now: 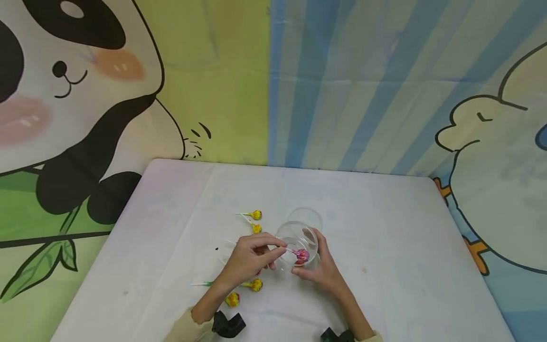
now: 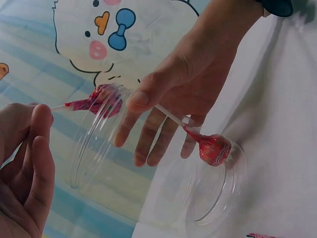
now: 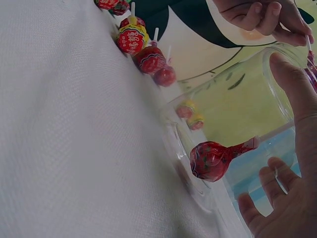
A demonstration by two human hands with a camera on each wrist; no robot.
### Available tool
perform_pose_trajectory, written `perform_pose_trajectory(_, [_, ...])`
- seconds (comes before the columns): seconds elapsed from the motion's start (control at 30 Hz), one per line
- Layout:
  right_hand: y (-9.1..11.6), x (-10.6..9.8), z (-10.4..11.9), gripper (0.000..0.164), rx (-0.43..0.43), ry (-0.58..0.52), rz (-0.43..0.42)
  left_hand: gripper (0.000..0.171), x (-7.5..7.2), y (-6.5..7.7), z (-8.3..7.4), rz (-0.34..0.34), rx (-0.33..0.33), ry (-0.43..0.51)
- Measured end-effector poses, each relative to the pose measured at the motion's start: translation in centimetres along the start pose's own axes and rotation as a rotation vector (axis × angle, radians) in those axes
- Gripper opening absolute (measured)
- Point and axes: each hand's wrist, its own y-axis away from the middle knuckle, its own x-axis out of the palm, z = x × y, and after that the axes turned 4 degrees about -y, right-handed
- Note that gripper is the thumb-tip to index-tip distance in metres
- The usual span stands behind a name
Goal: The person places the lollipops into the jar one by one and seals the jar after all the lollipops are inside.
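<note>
My left hand [image 1: 252, 254] pinches the white stick of a pink-red lollipop [image 1: 301, 256] between thumb and fingertips. That lollipop's wrapped head lies at the mouth of a clear plastic jar [image 3: 237, 89], tilted toward me. Thumb on one side and fingers on the other, my right hand [image 1: 320, 270] holds the jar near its rim. Inside, toward the jar's base, lies a red-wrapped lollipop [image 3: 210, 161], also visible through the wall in the left wrist view. The jar's far end is close to the table; whether it touches is unclear.
Several wrapped lollipops lie left of the jar on the white-covered table [image 1: 393, 228], among them a yellow one [image 1: 256, 214] at the back and another yellow lollipop [image 1: 232, 299] near my left wrist. The left hand partly hides some. A printed cartoon curtain [image 1: 239, 85] stands behind the table.
</note>
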Motion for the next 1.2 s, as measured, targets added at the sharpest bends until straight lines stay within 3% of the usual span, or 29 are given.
perform_pose_trajectory(0.23, [-0.4, -0.1, 0.0, 0.101, -0.015, -0.008, 0.022, 0.014, 0.2, -0.6, -0.4, 0.028, -0.002, -0.068])
perform_pose_trajectory(0.5, [-0.7, -0.2, 1.4, 0.100, -0.018, -0.002, 0.017, 0.024, 0.3, -1.2, -0.6, 0.131, -0.139, -0.138])
perform_pose_trajectory(0.67, [-0.5, -0.5, 3.7, 0.097, -0.017, -0.009, 0.034, 0.018, 0.4, -1.2, -0.8, 0.144, -0.179, -0.208])
perform_pose_trajectory(0.8, [-0.4, -0.5, 4.3, 0.097, 0.001, 0.000, 0.033, 0.017, 0.5, -1.4, -1.0, 0.166, -0.200, -0.245])
perform_pose_trajectory(1.0, [-0.3, -0.4, 4.2, 0.097, 0.018, 0.002, 0.029, 0.018, 0.8, -2.1, -0.9, 0.249, -0.244, -0.280])
perform_pose_trajectory(1.2, [-0.2, -0.3, 2.6, 0.099, 0.002, -0.025, 0.017, 0.014, 1.4, -2.7, -0.9, 0.273, -0.276, -0.244])
